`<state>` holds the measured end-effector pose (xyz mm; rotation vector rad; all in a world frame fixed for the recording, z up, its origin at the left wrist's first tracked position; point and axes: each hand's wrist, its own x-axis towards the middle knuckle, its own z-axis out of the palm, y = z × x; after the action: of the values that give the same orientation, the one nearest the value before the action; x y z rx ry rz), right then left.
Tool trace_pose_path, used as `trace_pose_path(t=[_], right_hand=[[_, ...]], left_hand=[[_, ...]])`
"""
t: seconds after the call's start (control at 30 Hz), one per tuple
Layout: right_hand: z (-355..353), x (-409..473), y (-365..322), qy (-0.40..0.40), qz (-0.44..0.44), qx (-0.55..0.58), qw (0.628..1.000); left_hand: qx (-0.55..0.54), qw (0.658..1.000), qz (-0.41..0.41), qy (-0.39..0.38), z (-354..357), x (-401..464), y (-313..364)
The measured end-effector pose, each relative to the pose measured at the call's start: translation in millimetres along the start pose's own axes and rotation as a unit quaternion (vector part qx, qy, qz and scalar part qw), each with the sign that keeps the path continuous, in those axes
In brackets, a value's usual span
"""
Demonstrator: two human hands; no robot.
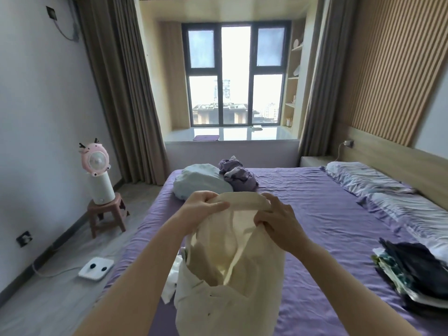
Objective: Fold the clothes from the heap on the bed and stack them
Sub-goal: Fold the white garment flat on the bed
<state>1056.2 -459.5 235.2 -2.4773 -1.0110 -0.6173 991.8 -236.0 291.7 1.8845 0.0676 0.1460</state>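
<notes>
Both grips are closed tight on the cream garment (230, 270): my left hand (202, 209) pinches its top band on one side, my right hand (278, 223) bunches the other. It hangs over the purple bed (315, 214). Folded stack (412, 272) sits to the right, a small heap (213, 178) farther back. No readable labels.
</notes>
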Motion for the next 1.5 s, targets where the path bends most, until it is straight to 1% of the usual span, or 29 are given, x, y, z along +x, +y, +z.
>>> trace_pose_path(t=[0.1,0.17,0.27,0.33,0.4,0.5,0.63,0.7,0.8,0.9,0.93,1.03,1.1,1.17,1.27,1.3,1.4,1.5], right_hand=[[-17.5,-13.8,18.2,-0.013,-0.030,0.025,0.999],[-30.0,-24.1,33.7,-0.028,-0.041,0.056,0.997],[-46.1,-40.0,57.9,-0.038,-0.012,0.119,0.992],[-54.2,-51.3,73.3,-0.053,0.032,0.168,0.984],[-59.7,-62.6,89.4,-0.080,0.070,0.190,0.976],[-69.0,-76.6,113.5,-0.116,0.096,0.219,0.964],[-91.0,-89.8,140.2,-0.146,0.108,0.272,0.945],[-101.2,-94.3,153.8,-0.155,0.094,0.259,0.949],[-113.4,-99.4,175.9,-0.146,0.071,0.229,0.960],[-126.6,-106.5,197.9,-0.158,0.072,0.266,0.948],[-131.2,-109.2,204.4,-0.171,0.054,0.257,0.950],[-140.0,-114.8,223.2,-0.224,-0.033,0.173,0.959],[-143.0,-118.8,234.0,-0.260,-0.053,0.123,0.956],[-145.8,-124.9,243.6,-0.272,-0.034,0.120,0.954],[-151.4,-137.4,252.9,-0.260,-0.024,0.185,0.947],[-153.2,-140.9,254.7,-0.264,-0.032,0.188,0.945],[-149.2,-147.8,261.3,-0.292,-0.060,0.144,0.944],[-136.7,-154.5,268.6,-0.302,-0.077,0.110,0.944]], left_hand=[[0.006,0.997,0.020,0.075,2.9,4.1,4.2],[-0.019,0.995,0.012,0.099,4.8,7.8,7.8],[-0.031,0.995,-0.007,0.097,11.2,11.8,16.8],[-0.009,0.995,-0.013,0.094,22.0,14.6,25.3],[0.021,0.996,-0.017,0.080,39.8,17.0,34.5],[0.059,0.996,-0.025,0.065,69.2,19.8,44.5],[0.082,0.993,-0.034,0.077,101.8,27.7,45.6],[0.084,0.993,-0.029,0.075,118.3,30.4,45.8],[0.080,0.995,-0.008,0.056,142.3,30.7,45.3],[0.073,0.995,0.017,0.069,161.0,28.9,44.8],[0.082,0.994,0.025,0.071,166.6,28.8,44.5],[0.171,0.980,0.053,0.086,183.8,30.3,41.9],[0.213,0.969,0.062,0.109,193.3,31.1,38.6],[0.217,0.966,0.056,0.129,199.4,30.2,34.0],[0.243,0.959,0.034,0.142,202.1,27.9,24.4],[0.260,0.955,0.025,0.143,202.3,26.6,21.0],[0.280,0.949,0.016,0.144,203.8,23.1,12.9],[0.257,0.957,0.015,0.137,207.8,22.3,10.9]])
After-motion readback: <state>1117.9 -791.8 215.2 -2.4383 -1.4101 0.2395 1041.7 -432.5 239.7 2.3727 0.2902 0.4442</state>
